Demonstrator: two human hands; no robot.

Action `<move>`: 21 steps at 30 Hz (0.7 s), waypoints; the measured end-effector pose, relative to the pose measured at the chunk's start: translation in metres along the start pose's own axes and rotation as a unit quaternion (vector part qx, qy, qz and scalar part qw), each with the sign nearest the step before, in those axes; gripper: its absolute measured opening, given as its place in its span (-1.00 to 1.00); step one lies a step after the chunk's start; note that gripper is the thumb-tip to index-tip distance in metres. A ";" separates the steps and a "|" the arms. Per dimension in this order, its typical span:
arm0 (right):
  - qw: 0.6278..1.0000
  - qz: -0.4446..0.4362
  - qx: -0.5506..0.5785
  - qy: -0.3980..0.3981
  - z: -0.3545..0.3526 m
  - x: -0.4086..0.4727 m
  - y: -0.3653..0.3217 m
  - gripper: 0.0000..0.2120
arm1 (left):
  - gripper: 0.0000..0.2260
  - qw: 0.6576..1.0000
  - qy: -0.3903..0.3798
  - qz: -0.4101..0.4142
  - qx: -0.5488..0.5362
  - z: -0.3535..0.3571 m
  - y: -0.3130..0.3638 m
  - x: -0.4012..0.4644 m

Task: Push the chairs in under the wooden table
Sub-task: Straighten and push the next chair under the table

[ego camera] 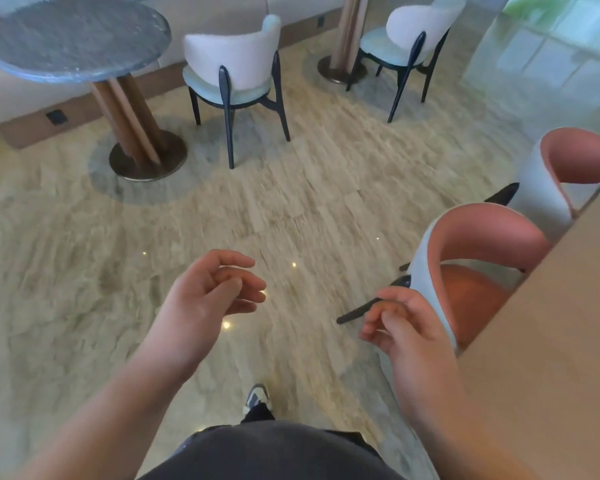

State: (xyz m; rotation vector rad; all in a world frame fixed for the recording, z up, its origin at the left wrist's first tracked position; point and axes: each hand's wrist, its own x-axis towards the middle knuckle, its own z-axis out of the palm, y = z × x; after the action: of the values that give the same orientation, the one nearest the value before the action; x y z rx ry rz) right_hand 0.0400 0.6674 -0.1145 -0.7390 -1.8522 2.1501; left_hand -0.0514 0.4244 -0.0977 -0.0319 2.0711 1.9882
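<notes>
Nearest the camera I note my dark-clothed torso (271, 452) and one shoe (256, 398) on the pale stone floor (84, 289). Above these, both hands hang in the air, holding nothing.

The left hand (208, 292) is palm-up over bare floor, fingers loosely curled and apart, well clear of any chair. The right hand (400, 323) is likewise relaxed and half-curled, empty, and sits just beside the pale outer shell of the near pink chair (478, 258); whether it touches the shell I cannot tell. A dark chair leg (359, 311) shows past its fingers.

The wooden surface (551, 323) runs along the right edge. The near pink chair stands at it with its seat partly under the edge; the far pink chair (568, 181) sits beyond, also close in.

Judgement: the step in hand is seating the near chair fully. To do it well I would lay the right palm flat on the middle of the curved back and bring the left across to share the load, pushing square to the surface edge so the legs slide rather than pivot. A one-sided push risks skewing the chair or striking the edge.

The round grey table (77, 36) and white chairs (232, 60) opposite are not my concern.
</notes>
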 end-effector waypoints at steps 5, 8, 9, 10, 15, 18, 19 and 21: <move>0.998 -0.009 -0.013 0.063 0.024 0.078 -0.025 -0.68 | -0.76 0.998 -0.058 -0.006 0.014 0.023 0.035 0.108; 0.996 -0.006 -0.007 0.090 0.025 0.132 -0.041 -0.68 | -0.72 0.996 -0.091 -0.007 0.023 0.048 0.052 0.173; 0.995 0.001 -0.002 0.103 0.022 0.150 -0.044 -0.68 | -0.70 0.994 -0.101 -0.007 0.029 0.058 0.056 0.195; 0.993 0.004 0.008 0.117 0.016 0.174 -0.046 -0.69 | -0.70 0.993 -0.112 -0.005 0.035 0.072 0.061 0.222; 0.985 -0.006 0.032 0.171 -0.009 0.277 -0.055 -0.68 | -0.68 0.988 -0.144 0.005 0.053 0.131 0.083 0.346; 0.976 0.029 0.050 0.210 -0.028 0.347 -0.067 -0.68 | -0.66 0.987 -0.145 -0.013 0.076 0.166 0.104 0.418; 0.974 0.034 0.065 0.216 -0.032 0.369 -0.073 -0.68 | -0.63 0.984 -0.157 -0.010 0.080 0.177 0.112 0.439; 0.970 0.036 0.088 0.225 -0.037 0.412 -0.087 -0.69 | -0.57 0.977 -0.192 -0.003 0.093 0.200 0.127 0.479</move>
State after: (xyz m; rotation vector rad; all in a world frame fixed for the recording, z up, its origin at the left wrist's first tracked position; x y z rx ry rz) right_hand -0.3067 0.9082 -0.1294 -1.1514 -1.4039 1.9438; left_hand -0.5030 0.7097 -0.0770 0.3540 1.9835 1.6302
